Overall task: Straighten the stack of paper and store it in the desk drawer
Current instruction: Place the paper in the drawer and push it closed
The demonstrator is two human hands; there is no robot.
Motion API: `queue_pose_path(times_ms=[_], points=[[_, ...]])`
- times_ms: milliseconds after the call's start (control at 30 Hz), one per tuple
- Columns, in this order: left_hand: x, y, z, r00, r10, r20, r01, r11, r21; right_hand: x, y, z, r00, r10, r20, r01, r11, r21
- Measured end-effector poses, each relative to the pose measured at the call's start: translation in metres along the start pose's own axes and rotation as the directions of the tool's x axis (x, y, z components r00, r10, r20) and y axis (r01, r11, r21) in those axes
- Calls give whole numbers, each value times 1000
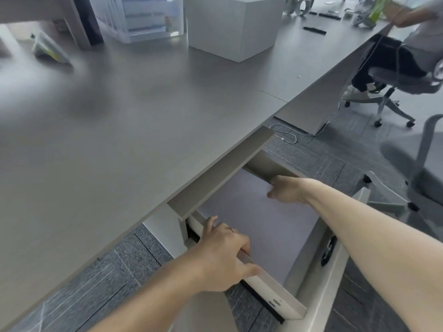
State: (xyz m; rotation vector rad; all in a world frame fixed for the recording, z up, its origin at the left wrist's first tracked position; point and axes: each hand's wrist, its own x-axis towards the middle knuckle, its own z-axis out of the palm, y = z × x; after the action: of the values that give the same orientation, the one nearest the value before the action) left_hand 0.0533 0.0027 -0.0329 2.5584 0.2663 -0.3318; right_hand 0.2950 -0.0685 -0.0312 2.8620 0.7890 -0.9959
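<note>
Paper [261, 219] lying flat inside the open desk drawer [271, 281], filling most of its floor — one pale sheet-face showing, far end tucked under the desk edge. Above and to the left, broad grey desk top [124, 121], its front lip overhanging the drawer's far end. On the desk, toward the back: white box [235, 25], clear plastic container [143, 17] just beside it, blurred yellow-and-clear packet [48, 50] well apart at far left. Off to the right, grey office chair [417, 164] near the drawer; farther back, a second chair [398, 85] with a seated person [407, 51], only dark trousers, a light top and one arm in view. Grey carpet tiles [323, 161] below, white cable [285, 134] trailing across them by the desk leg. Left hand [223, 257] closed over the drawer's left side wall, fingers curled inside, thumb along the outer face. Right hand [287, 190] reaching in at the drawer's far right corner, fingers bent down against the paper's far edge — gripping or merely pressing, cannot tell. Small ring [230, 229] on a left finger.
</note>
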Motion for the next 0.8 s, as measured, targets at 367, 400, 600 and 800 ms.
queue_pose_path(times_ms=[367, 400, 600, 800], points=[[1, 5, -4, 998, -20, 54, 19, 1000, 18, 25, 13, 33, 993, -67, -100, 80, 988, 134], [1, 4, -5, 998, -18, 57, 17, 1000, 17, 27, 14, 34, 991, -67, -112, 83, 986, 141], [2, 5, -2, 997, -33, 69, 31, 999, 22, 5, 18, 27, 971, -187, -146, 195, 980, 46], [-9, 8, -13, 982, 14, -187, -22, 999, -39, -118, 80, 6, 818, -10, -575, 242, 913, 329]])
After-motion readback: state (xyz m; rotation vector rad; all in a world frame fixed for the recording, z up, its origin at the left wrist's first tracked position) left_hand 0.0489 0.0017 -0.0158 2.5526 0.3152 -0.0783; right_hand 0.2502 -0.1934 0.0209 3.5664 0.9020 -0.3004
